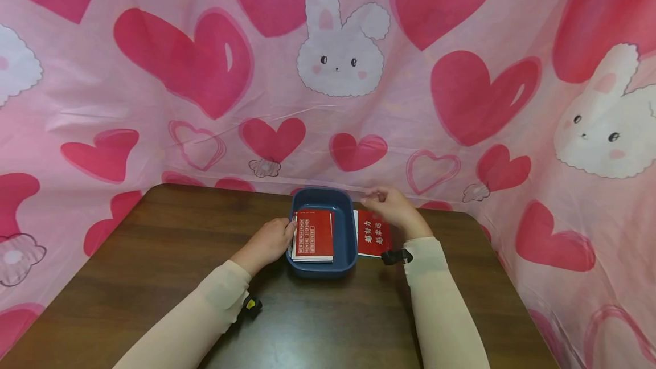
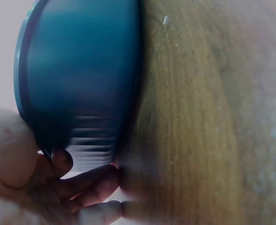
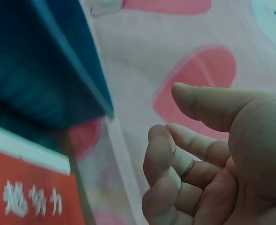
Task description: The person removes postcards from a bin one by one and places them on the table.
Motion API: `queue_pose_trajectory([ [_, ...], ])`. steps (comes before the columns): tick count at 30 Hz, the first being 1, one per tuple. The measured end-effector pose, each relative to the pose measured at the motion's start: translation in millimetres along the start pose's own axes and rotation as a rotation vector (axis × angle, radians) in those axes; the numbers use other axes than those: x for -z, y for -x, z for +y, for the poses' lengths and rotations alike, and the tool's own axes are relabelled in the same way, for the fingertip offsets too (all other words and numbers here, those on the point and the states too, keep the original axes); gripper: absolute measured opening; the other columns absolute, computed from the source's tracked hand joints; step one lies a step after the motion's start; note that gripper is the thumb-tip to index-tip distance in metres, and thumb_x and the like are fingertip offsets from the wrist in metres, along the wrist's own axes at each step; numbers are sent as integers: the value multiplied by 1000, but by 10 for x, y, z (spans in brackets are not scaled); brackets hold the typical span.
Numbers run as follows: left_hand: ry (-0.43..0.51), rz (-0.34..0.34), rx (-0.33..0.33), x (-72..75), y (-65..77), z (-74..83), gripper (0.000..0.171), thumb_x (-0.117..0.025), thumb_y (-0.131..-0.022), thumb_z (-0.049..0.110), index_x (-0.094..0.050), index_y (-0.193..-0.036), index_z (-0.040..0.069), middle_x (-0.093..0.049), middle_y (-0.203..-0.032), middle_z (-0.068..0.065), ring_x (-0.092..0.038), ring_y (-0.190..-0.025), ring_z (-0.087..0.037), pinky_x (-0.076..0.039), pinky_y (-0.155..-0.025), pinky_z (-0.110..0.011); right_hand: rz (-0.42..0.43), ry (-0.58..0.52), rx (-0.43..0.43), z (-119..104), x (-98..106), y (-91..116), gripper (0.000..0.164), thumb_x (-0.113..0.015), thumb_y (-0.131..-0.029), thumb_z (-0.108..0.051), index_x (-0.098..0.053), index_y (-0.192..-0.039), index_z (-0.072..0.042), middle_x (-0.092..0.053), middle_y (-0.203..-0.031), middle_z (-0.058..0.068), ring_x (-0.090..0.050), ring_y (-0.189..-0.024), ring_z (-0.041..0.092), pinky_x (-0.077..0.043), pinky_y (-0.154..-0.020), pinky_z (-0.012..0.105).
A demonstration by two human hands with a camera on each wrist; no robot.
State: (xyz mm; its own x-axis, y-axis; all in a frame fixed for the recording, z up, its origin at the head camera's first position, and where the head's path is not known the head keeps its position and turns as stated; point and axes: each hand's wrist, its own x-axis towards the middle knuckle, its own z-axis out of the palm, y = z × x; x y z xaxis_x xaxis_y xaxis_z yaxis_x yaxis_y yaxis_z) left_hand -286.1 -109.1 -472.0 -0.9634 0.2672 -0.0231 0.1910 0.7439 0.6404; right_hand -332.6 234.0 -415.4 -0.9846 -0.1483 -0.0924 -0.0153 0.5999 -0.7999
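Observation:
A deep blue plastic tray (image 1: 320, 272) stands on the table, and its side wall (image 2: 81, 61) fills much of the left wrist view. My left hand (image 1: 267, 242) grips its left rim, thumb at the top edge and fingers against the outer side. Inside the tray lies a stack of red-covered booklets or cards (image 1: 320, 238) with white edges and printed boxes. To the tray's right, another red booklet or card (image 1: 370, 232) with white characters lies on the table. My right hand (image 1: 392, 209) hovers over its far end, fingers loosely bent and holding nothing.
The dark wooden table (image 1: 179, 255) runs back to a pink cloth (image 1: 328, 121) with hearts and rabbits, which also hangs along both sides. The tray stands near the table's far edge. Dark straps (image 1: 397, 256) with small devices sit at both wrists.

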Motion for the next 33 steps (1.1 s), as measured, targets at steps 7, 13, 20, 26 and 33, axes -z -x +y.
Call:
queue_pose_trajectory([
  [7,5,-5,-12,9,-22,6,45,-52,-120,33,-71,-141,-2,-77,-125,-19,-70,-113,-33,-58,-116,-60,-30,4,52,-305,-124,0,44,-81,-106,-33,-72,-143,-10,-80,-112,17,-77,-90,31,-69,-88,56],
  [13,8,-12,-5,15,-13,-2,45,-51,-120,33,-71,-141,-2,-77,-124,-18,-70,-114,-32,-58,-116,-60,-140,58,47,-583,-343,-127,43,-81,-106,-31,-70,-141,-9,-82,-105,17,-82,-88,32,-71,-83,49],
  [20,9,-23,6,10,-25,-33,47,-50,-121,34,-70,-143,-1,-76,-131,-20,-70,-118,-34,-57,-119,-61,-266,161,-23,-823,-654,-353,51,-80,-107,-30,-64,-148,-3,-83,-105,24,-82,-80,28,-70,-73,36],
  [26,1,-32,1,12,-25,-34,46,-51,-121,34,-70,-144,-1,-76,-133,-21,-71,-120,-34,-56,-119,-61,-269,235,-99,-850,-851,-433,65,-80,-107,-34,-55,-155,2,-82,-97,21,-80,-74,24,-70,-68,36],
  [33,-6,-22,-13,17,-19,-20,44,-50,-121,32,-72,-138,-2,-77,-127,-20,-71,-115,-33,-58,-117,-60,-231,428,-155,-834,-1041,-416,68,-90,-97,-43,-63,-144,-3,-78,-98,13,-77,-71,26,-66,-62,35],
])
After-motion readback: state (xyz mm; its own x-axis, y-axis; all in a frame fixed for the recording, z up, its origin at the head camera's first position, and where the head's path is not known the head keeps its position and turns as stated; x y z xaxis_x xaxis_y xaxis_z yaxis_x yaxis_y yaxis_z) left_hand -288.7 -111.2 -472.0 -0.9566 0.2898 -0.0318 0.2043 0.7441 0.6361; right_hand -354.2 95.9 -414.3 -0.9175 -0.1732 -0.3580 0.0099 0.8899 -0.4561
